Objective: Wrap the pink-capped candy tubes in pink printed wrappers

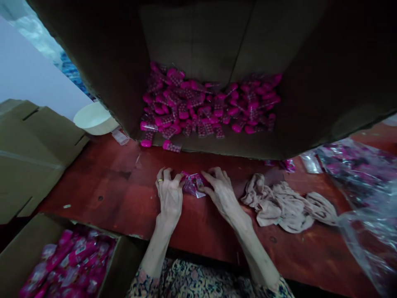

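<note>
Between my two hands, low over the red table (124, 194), is a small clear plastic packet with pink printing (194, 185). My left hand (170, 188) has its thumb and fingers closed on the packet's left side; a ring shows on one finger. On the right side, my right hand (218, 186) pinches the packet's edge with thumb and forefinger. What lies inside the packet is too blurred to name. Just beyond my hands, small pink-capped clear tubes (186, 107) are heaped in a large cardboard box (214, 147) turned on its side.
A crumpled pinkish cloth (288, 203) lies right of my right arm. Beyond it are clear plastic bags (362, 174) with pink contents. At lower left, an open carton (124, 265) holds pink packed items (74, 252). Folded cardboard (40, 145) and a white round tub (96, 118) stand at left.
</note>
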A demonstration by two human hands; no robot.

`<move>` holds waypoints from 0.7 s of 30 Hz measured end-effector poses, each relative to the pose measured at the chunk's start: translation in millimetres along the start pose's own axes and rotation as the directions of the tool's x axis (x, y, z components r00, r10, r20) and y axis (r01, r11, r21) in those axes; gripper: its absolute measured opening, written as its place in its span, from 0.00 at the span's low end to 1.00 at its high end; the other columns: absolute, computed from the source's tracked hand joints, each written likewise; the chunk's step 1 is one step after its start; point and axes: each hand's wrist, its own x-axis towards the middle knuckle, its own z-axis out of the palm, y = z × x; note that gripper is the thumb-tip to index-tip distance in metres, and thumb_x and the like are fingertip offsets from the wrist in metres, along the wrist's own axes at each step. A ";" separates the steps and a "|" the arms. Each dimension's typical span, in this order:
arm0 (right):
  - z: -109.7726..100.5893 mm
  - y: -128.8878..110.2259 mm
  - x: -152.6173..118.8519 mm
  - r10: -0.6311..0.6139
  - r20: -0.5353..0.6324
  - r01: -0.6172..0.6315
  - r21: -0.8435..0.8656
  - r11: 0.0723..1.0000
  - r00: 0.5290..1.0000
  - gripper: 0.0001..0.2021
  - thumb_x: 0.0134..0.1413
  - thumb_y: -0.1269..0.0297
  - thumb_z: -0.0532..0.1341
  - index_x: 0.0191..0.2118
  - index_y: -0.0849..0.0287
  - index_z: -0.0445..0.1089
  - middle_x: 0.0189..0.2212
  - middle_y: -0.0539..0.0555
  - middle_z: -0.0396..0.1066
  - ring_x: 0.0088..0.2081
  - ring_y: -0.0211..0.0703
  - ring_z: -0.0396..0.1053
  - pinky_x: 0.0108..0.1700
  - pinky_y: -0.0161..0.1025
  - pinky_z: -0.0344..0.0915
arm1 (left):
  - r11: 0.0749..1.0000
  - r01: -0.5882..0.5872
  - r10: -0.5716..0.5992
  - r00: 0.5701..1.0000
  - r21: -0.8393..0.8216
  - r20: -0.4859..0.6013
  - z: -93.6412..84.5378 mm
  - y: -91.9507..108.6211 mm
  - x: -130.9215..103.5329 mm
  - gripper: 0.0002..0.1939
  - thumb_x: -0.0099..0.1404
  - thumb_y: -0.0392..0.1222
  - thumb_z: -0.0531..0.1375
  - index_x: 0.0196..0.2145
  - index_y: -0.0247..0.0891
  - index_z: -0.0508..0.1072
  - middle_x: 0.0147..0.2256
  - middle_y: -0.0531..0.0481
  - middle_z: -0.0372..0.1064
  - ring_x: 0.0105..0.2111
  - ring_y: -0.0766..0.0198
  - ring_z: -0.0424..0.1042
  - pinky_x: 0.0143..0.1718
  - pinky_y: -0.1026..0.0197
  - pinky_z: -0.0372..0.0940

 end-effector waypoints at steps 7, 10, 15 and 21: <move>-16.3 21.2 -5.0 -0.096 0.104 0.057 0.328 0.943 0.990 0.17 0.49 0.76 0.59 0.46 0.56 0.70 0.37 0.54 0.65 0.41 0.45 0.65 0.42 0.40 0.62 | 0.947 -0.289 0.312 0.931 -0.141 0.188 6.2 3.7 28.7 0.15 0.63 0.37 0.51 0.40 0.46 0.76 0.52 0.47 0.64 0.55 0.47 0.51 0.50 0.42 0.54; -14.6 24.0 -18.1 -0.016 0.027 0.005 0.379 0.925 1.000 0.18 0.52 0.75 0.57 0.49 0.58 0.66 0.39 0.55 0.65 0.41 0.46 0.65 0.44 0.42 0.62 | 0.897 -0.357 0.423 0.864 -0.260 0.274 9.7 14.4 34.5 0.18 0.61 0.32 0.51 0.41 0.47 0.76 0.54 0.50 0.64 0.57 0.49 0.49 0.52 0.42 0.52; 3.4 19.0 -45.0 0.123 -0.229 -0.072 0.220 0.973 0.966 0.12 0.57 0.69 0.53 0.45 0.61 0.68 0.36 0.58 0.64 0.37 0.48 0.64 0.38 0.44 0.63 | 0.865 -0.296 0.411 0.880 -0.405 0.236 12.4 18.6 31.4 0.18 0.61 0.30 0.49 0.41 0.43 0.75 0.51 0.49 0.66 0.56 0.55 0.53 0.54 0.47 0.53; 13.1 13.2 -49.5 0.163 -0.362 -0.144 0.078 0.986 0.918 0.14 0.59 0.66 0.50 0.35 0.65 0.72 0.28 0.58 0.63 0.30 0.48 0.61 0.31 0.41 0.60 | 0.934 -0.257 0.306 0.934 -0.248 0.184 4.0 12.6 21.6 0.12 0.61 0.34 0.54 0.41 0.35 0.73 0.50 0.42 0.64 0.54 0.51 0.54 0.52 0.46 0.56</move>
